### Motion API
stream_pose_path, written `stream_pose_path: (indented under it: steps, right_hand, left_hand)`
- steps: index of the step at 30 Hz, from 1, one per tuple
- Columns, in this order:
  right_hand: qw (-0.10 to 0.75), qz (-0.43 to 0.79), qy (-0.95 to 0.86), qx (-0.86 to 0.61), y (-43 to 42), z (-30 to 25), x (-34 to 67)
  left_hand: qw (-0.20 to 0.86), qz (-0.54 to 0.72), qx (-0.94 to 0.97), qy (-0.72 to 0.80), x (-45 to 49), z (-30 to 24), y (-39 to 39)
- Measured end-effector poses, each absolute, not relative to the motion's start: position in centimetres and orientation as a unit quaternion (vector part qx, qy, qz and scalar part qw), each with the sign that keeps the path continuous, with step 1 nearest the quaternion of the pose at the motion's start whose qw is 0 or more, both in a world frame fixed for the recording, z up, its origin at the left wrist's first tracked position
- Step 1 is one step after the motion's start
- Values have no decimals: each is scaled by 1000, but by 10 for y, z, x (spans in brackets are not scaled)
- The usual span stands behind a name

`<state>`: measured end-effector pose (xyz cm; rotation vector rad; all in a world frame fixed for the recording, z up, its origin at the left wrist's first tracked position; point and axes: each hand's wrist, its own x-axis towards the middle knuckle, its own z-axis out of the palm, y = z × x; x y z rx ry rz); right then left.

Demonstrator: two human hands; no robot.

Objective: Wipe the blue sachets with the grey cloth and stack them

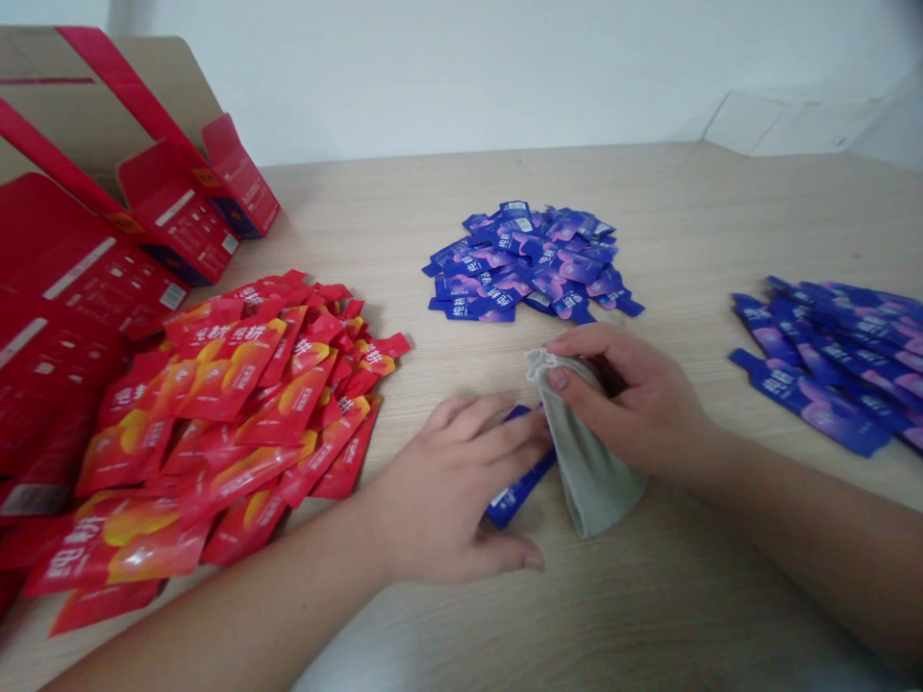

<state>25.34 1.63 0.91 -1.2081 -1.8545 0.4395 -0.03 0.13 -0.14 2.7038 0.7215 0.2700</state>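
Left hand [454, 490] splayed over sachet [513, 498]; right hand [641, 399] tight round pouch [595, 471] — bare tabletop [519, 625] nearside

We note two bare forearms [288, 581] tapering to the wrists [710, 452]; the left hand [461, 490] and right hand [635, 399] are equally bare.

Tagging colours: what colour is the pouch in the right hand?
Pale grey-green; the pouch shows best in the head view.

Pouch [598, 471] pale grey-green. Packets [534, 259] blue, pink-purple shapes, white lettering. Sachets [235, 370] red, yellow-orange shapes. Tabletop [361, 216] beige, wood-grained.
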Motion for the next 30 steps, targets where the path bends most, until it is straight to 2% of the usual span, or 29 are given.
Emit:
stream_pose_path:
  steps: [2, 8, 15, 20, 24, 30]
  right_hand:
    - [427, 171, -740, -491, 16, 9, 254]
    - [428, 180, -744, -481, 18, 7, 255]
    - [410, 209, -748, -479, 11, 4, 250]
    - [308, 274, -847, -336, 0, -4, 228]
    - [225, 262, -890, -296, 3, -9, 217]
    - [210, 211, -894, -336, 15, -16, 225]
  left_hand:
    - [173, 67, 961, 207, 0, -2, 0]
    - [149, 68, 923, 348, 6, -2, -8]
    - [172, 89, 896, 399, 0, -16, 6]
    - [193, 100, 895, 389, 0, -21, 8]
    - [207, 97, 901, 369, -4, -18, 9]
    - [201, 114, 899, 371, -5, -16, 10]
